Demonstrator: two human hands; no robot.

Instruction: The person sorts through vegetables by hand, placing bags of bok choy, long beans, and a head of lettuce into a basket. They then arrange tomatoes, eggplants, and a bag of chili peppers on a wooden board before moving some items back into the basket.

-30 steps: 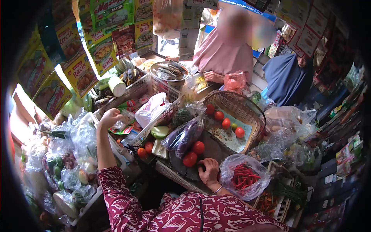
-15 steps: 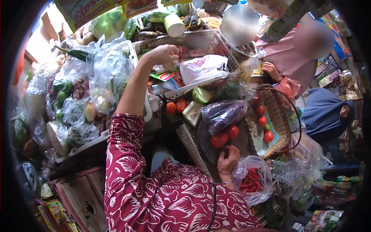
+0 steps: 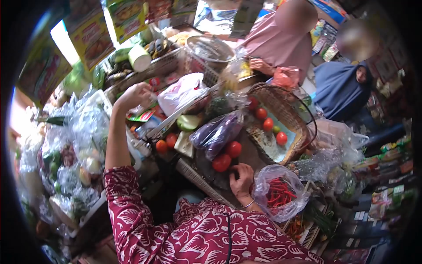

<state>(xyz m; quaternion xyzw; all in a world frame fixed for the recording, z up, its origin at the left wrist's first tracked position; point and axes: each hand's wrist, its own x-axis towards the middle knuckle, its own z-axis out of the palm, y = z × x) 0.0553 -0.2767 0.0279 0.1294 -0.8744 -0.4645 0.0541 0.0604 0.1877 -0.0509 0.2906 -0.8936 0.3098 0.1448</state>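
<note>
My left hand (image 3: pixel 135 96) hangs over a crate of packets, its fingers loosely bent and slightly blurred; I see nothing held in them. Below and beside it are a green and red packet (image 3: pixel 143 115) and a white plastic bag (image 3: pixel 182 93). My right hand (image 3: pixel 241 179) rests on a dark round board (image 3: pixel 210 169), fingers bent and a little apart, with nothing visible in them. Just above it lie red tomatoes (image 3: pixel 221 163) and purple eggplants (image 3: pixel 216 132) in clear plastic. To its right is a clear bag of red chilies (image 3: pixel 281 193).
A wicker basket (image 3: pixel 299 152) with several tomatoes stands at right. Bagged vegetables (image 3: pixel 88 136) fill the left side. Packets (image 3: pixel 88 37) hang overhead. Two people, one in a pink garment (image 3: pixel 279 39), one in a blue garment (image 3: pixel 338 90), are across the stall.
The view has turned and tilted, so the stall appears shifted left and more hanging packets show. My left hand stays over the crate, its fingers looser. My right hand stays on the board.
</note>
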